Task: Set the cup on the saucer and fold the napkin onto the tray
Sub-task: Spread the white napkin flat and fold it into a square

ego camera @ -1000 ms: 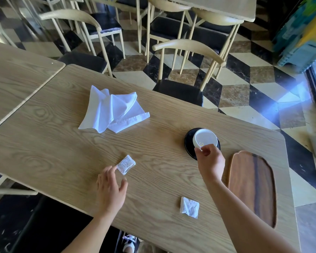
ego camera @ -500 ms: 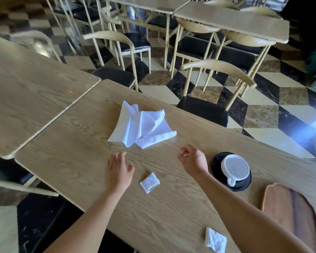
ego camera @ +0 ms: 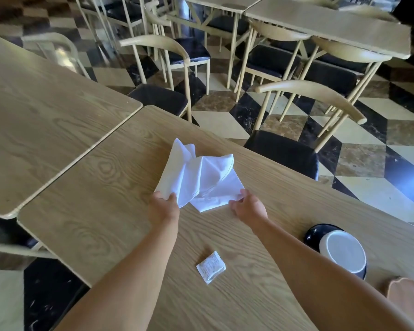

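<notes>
Both hands' fingers (ego camera: pixel 171 196) pinch the crumpled napkin's (ego camera: pixel 197 179) near corners (one each).

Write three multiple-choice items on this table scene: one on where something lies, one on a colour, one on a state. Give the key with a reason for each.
1. Where does the small white packet lie?
A. On the table between the two forearms
B. On the saucer
C. On a chair seat

2. What colour is the saucer under the cup?
A. White
B. Black
C. Red

3. What is the state of the napkin?
A. Folded flat on the tray
B. Crumpled on the table, a hand at each near corner
C. Hanging off the table edge

Key: 1 A, the packet rests on bare wood between the arms. 2 B, a dark rim shows around the white cup. 3 B, the left hand and right hand pinch its near corners, and only a corner of the tray shows, with no cloth on it.
</notes>
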`<state>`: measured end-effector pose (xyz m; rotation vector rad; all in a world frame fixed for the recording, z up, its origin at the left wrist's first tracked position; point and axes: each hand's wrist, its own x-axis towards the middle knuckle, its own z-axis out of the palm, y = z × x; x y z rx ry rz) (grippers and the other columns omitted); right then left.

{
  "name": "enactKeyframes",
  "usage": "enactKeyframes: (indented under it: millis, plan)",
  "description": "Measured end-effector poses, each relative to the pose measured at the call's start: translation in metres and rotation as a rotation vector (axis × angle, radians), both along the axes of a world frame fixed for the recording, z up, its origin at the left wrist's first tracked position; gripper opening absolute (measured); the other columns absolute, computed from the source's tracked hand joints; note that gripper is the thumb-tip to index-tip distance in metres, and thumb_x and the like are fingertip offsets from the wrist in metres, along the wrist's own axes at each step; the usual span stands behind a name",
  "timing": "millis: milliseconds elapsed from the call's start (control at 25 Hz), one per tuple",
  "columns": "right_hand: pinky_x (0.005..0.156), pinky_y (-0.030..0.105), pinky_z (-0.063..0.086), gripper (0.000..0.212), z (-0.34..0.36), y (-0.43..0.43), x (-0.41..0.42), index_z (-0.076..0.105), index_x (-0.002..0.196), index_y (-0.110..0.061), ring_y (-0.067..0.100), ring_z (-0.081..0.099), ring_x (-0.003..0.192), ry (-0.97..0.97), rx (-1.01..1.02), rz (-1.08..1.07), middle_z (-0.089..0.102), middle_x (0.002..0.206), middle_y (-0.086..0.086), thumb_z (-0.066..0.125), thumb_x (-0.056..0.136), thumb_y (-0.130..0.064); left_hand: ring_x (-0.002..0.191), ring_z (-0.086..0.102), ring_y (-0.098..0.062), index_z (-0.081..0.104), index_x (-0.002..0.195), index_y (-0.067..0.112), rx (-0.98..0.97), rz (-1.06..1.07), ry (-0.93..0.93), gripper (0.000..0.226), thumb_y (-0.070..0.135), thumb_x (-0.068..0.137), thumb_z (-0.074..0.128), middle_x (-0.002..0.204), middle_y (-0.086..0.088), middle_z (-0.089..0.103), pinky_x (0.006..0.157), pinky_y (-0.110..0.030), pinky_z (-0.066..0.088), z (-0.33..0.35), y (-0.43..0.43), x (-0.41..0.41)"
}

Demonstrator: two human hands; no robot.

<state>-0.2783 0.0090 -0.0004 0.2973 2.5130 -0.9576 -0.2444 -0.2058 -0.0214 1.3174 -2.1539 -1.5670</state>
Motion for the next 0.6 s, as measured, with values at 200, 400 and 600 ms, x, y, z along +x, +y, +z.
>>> enactKeyframes:
  millis: [200, 400, 600]
  plan:
    - [0.083, 0.038, 0.056, 0.032, -0.007, 0.01, 0.003, 0.068, 0.107, -0.015, 0.028, 0.07, 0.09, 0.085, -0.09, -0.139, 0.074, 0.097, 0.002, 0.057, 0.093, -0.041, 0.062, 0.02, -0.022, 0.038, 0.056, 0.02, 0.032, 0.124, 0.119, 0.024, 0.003, 0.07, 0.049, 0.06, -0.002, 0.027, 0.058, -0.034, 0.021, 0.005, -0.008, -0.008]
    - [0.074, 0.04, 0.06, 0.021, 0.003, 0.036, 0.014, 0.072, 0.072, -0.022, 0.011, 0.071, 0.056, 0.248, -0.195, -0.368, 0.074, 0.061, -0.003, 0.065, 0.087, -0.035, 0.065, 0.059, -0.023, 0.072, 0.09, 0.008, 0.109, 0.244, 0.317, 0.018, 0.005, 0.076, 0.063, 0.081, -0.011, 0.07, 0.059, -0.033, 0.056, 0.016, -0.044, -0.003]
    - [0.06, 0.041, 0.063, 0.035, 0.021, 0.076, 0.026, 0.063, 0.088, -0.039, 0.012, 0.069, 0.049, 0.378, -0.232, -0.605, 0.069, 0.083, -0.006, 0.06, 0.081, -0.005, 0.06, 0.066, -0.029, 0.071, 0.095, 0.007, 0.092, 0.276, 0.35, 0.021, -0.004, 0.08, 0.061, 0.086, -0.017, 0.068, 0.042, -0.02, 0.053, 0.026, -0.094, 0.009]
